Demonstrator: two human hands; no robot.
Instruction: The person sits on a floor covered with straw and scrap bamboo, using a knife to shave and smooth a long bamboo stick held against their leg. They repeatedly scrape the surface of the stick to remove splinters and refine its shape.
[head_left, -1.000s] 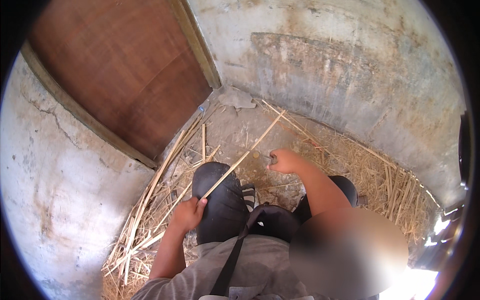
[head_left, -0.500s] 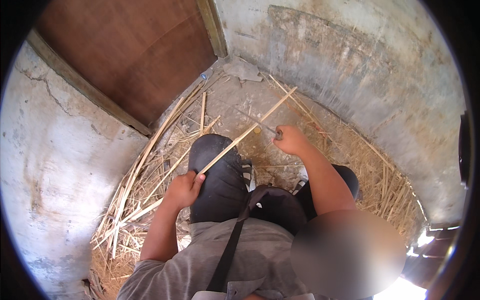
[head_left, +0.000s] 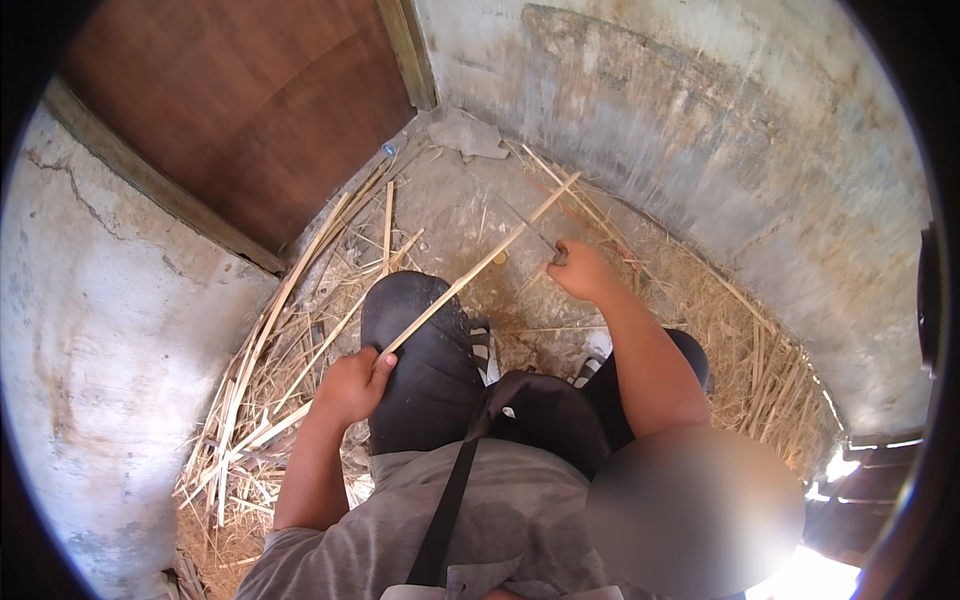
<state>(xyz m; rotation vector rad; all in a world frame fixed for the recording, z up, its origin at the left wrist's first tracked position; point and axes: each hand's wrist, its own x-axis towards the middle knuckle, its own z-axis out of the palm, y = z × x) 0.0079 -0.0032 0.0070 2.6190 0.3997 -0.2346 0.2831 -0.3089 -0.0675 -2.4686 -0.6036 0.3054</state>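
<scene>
Closed around the near end of a long pale strip that looks like split bamboo (head_left: 460,284), my left hand (head_left: 354,385) rests beside my left thigh. The strip slants across my left knee toward the far right. My right hand (head_left: 582,268) grips the dark handle of a thin-bladed knife (head_left: 538,233). Its blade points away to the far left and crosses the strip in its farther half. Whether the edge bites into the strip, I cannot tell.
Long split strips (head_left: 268,350) are heaped along the left wall. Fine shavings (head_left: 745,350) and more strips line the right wall. A flat grey stone (head_left: 468,135) lies in the far corner beside a brown door (head_left: 240,110). My sandalled feet (head_left: 482,345) stand between.
The knife blade has slid farther along the strip toward its far end. My left hand and the strip stay nearly in place, while the whole view has shifted slightly.
</scene>
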